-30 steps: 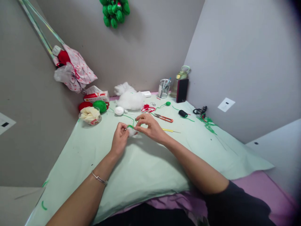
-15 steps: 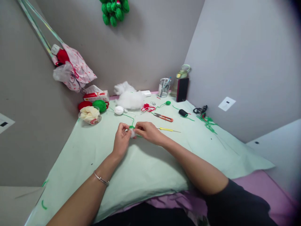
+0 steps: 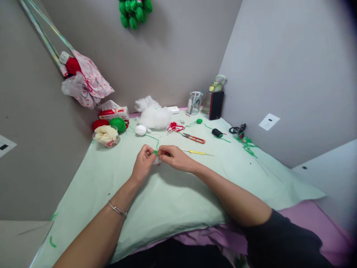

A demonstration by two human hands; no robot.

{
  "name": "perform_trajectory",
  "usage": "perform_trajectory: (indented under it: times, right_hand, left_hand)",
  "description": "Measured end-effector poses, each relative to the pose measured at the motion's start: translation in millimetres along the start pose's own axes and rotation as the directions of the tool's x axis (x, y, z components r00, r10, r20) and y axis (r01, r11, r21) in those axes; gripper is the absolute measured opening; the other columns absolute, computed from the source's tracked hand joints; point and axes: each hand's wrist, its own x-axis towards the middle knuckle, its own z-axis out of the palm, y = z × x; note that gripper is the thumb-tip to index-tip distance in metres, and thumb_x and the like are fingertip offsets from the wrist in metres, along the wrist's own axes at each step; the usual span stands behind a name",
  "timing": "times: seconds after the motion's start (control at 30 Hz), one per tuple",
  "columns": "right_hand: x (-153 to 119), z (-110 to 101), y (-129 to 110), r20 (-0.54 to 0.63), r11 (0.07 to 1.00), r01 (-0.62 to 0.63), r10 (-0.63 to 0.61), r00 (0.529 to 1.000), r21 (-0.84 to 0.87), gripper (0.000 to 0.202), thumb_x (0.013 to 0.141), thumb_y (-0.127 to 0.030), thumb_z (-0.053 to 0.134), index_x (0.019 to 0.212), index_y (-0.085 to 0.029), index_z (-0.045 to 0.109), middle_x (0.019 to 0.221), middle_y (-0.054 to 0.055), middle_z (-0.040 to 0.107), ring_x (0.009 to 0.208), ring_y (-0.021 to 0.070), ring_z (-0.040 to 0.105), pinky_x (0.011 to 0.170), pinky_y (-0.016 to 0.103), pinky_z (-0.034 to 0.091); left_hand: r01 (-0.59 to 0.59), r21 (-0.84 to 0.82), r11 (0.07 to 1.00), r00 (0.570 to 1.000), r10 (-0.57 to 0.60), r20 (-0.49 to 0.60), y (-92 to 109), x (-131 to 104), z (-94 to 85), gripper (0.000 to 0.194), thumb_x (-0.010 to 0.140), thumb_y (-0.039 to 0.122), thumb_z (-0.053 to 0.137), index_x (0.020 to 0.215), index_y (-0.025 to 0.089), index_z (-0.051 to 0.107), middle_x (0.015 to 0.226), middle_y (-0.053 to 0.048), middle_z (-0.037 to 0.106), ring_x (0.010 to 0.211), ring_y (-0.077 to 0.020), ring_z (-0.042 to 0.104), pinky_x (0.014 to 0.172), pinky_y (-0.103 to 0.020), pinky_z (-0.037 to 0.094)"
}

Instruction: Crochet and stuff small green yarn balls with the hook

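Note:
My left hand [image 3: 144, 160] pinches a small green crocheted piece [image 3: 155, 152] with white stuffing [image 3: 157, 160] bulging below it. My right hand [image 3: 173, 158] closes its fingertips on the right side of the same piece, and the fingers hide much of it. A green yarn strand [image 3: 157, 142] runs from the piece up toward the back left. Just beyond my right hand lies a yellow-handled crochet hook [image 3: 197, 152]. Orange thread snips [image 3: 194, 139] rest behind the hook.
Behind stand a heap of white fiberfill [image 3: 154, 117], a glass of pens [image 3: 194, 103] and a dark phone [image 3: 216, 105]. Green yarn [image 3: 118, 125] and a cream-filled bowl [image 3: 106, 136] sit at left. Red yarn [image 3: 175, 127] and a black thread spool [image 3: 216, 133] lie toward the right.
My right hand has shifted slightly left and down over the piece, covering more of the stuffing. The fingers of both hands have come closer together.

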Motion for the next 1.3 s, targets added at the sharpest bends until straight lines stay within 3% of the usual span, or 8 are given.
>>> perform_trajectory:
  times: [0.2,0.53,0.7,0.9,1.0,1.13,1.23,1.3]
  right_hand:
    - [4,12,2,-0.044,0.998,0.029,-0.032,0.999,-0.059,0.01,0.078,-0.014,0.06,0.077,-0.022,0.054,0.068,-0.005,0.048,0.067,0.0138,0.041,0.066,0.026,0.031]
    - [11,4,22,-0.21,0.994,-0.11,0.107,0.972,-0.005,0.018,0.083,-0.025,0.058,0.067,-0.02,0.052,0.058,-0.006,0.048,0.057,0.0109,0.039,0.058,0.024,0.029]
    - [8,3,15,-0.129,0.997,-0.077,0.075,0.989,-0.007,0.017,0.089,-0.025,0.054,0.074,-0.019,0.058,0.062,-0.005,0.052,0.06,0.0119,0.044,0.06,0.024,0.032]
    - [1,20,1,-0.091,0.996,-0.038,0.03,0.995,-0.086,0.014,0.089,-0.014,0.054,0.08,-0.02,0.063,0.069,-0.003,0.061,0.064,0.0133,0.049,0.066,0.026,0.034]
    - [-1,22,-2,-0.072,0.992,-0.043,0.035,0.997,-0.121,0.016,0.092,-0.014,0.055,0.087,-0.019,0.07,0.072,-0.001,0.066,0.065,0.0134,0.053,0.067,0.026,0.038]
    - [6,-15,11,-0.039,0.985,-0.067,0.061,0.997,-0.159,0.015,0.087,-0.025,0.073,0.101,-0.022,0.077,0.099,0.002,0.078,0.073,0.0137,0.066,0.072,0.026,0.049]
    - [21,-75,39,-0.209,0.953,-0.207,0.161,0.965,-0.222,0.019,0.092,-0.03,0.071,0.107,-0.019,0.076,0.11,0.006,0.077,0.08,0.0154,0.07,0.08,0.031,0.056]
    - [32,-122,66,-0.401,0.901,-0.348,0.228,0.887,-0.258,0.026,0.096,-0.033,0.068,0.115,-0.016,0.071,0.115,0.008,0.074,0.095,0.0193,0.071,0.089,0.038,0.058]
  left_hand:
    - [0.111,-0.055,0.992,0.994,-0.111,0.008,-5,1,-0.8,0.019,0.097,0.033,0.065,0.1,0.014,0.064,0.084,0.0,0.065,0.064,-0.0112,0.06,0.058,-0.026,0.053]
    - [0.109,-0.149,0.983,0.989,-0.093,0.112,13,-4,6.1,0.04,0.074,0.045,0.082,0.092,0.021,0.056,0.082,0.001,0.07,0.077,-0.0174,0.068,0.074,-0.031,0.057]
    - [0.076,-0.062,0.995,0.997,-0.075,0.025,-1,0,0.1,0.028,0.081,0.033,0.081,0.087,0.018,0.057,0.069,0.005,0.062,0.062,-0.0122,0.062,0.062,-0.025,0.052]
    - [0.051,0.03,0.998,0.994,-0.047,-0.096,-12,3,-0.5,0.02,0.098,0.031,0.066,0.109,0.014,0.066,0.097,-0.003,0.069,0.074,-0.0138,0.065,0.064,-0.029,0.058]
    - [0.032,0.008,0.999,0.988,-0.031,-0.15,-10,4,-0.8,0.019,0.097,0.031,0.066,0.107,0.014,0.065,0.094,-0.002,0.068,0.071,-0.013,0.064,0.063,-0.028,0.057]
    - [0.009,-0.064,0.998,0.982,-0.021,-0.188,0,2,-3.2,0.025,0.087,0.033,0.073,0.089,0.021,0.051,0.07,0.008,0.06,0.059,-0.0123,0.065,0.064,-0.028,0.057]
    - [0.029,-0.091,0.995,0.985,-0.044,-0.165,7,-4,-0.1,0.032,0.081,0.038,0.073,0.087,0.024,0.045,0.063,0.01,0.06,0.058,-0.014,0.068,0.067,-0.029,0.057]
    - [0.059,-0.098,0.993,0.989,-0.072,-0.13,10,-8,5.1,0.032,0.08,0.039,0.073,0.087,0.024,0.045,0.064,0.01,0.061,0.058,-0.0146,0.069,0.066,-0.029,0.057]
